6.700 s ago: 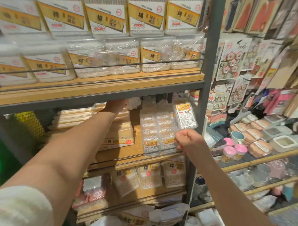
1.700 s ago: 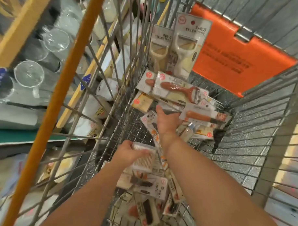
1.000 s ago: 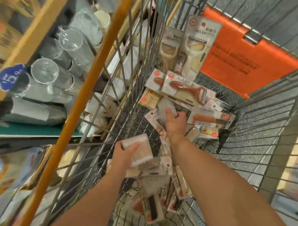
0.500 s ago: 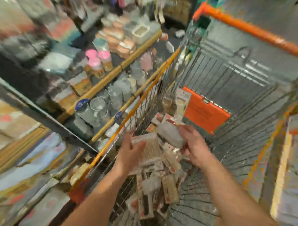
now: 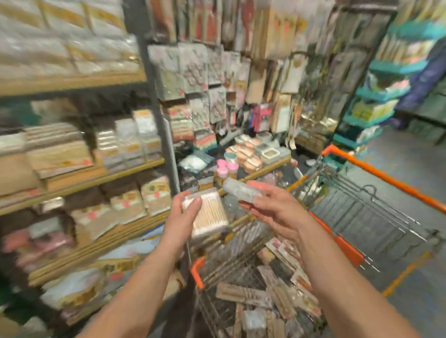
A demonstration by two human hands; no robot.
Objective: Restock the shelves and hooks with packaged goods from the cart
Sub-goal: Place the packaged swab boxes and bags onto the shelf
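A: Item one, cotton swab box (image 5: 207,213)?
B: Clear rectangular box of wooden-stemmed swabs, held in the left hand (image 5: 182,218). The thumb is laid over its near top corner and the fingers are curled beneath. The box is carried above the cart's near corner, between cart and shelving, touching neither.

A: Item two?
B: Small clear pack (image 5: 241,191), contents blurred and not identified. It is pinched in the right hand (image 5: 273,211) between thumb and fingers, held just beside and slightly above the swab box; whether the two touch cannot be told.

A: Cart (image 5: 361,219)?
B: Wire basket with orange handle and orange corner guards. It is stood to the right of the shelving, its near corner close against the lower shelf edge. Carded packaged goods (image 5: 283,279) are heaped inside.

A: Shelving?
B: Wooden shelves (image 5: 72,186) on a grey upright post (image 5: 164,146). Every tier seen is lined with boxed goods up to its front edge. Hanging packs (image 5: 220,67) are noted on the wall beyond the post, over a low ledge of jars and tubs (image 5: 245,157).

A: Open room?
B: A gap is left between hands and shelf fronts. Bare grey floor (image 5: 406,170) is seen to the right of the cart.
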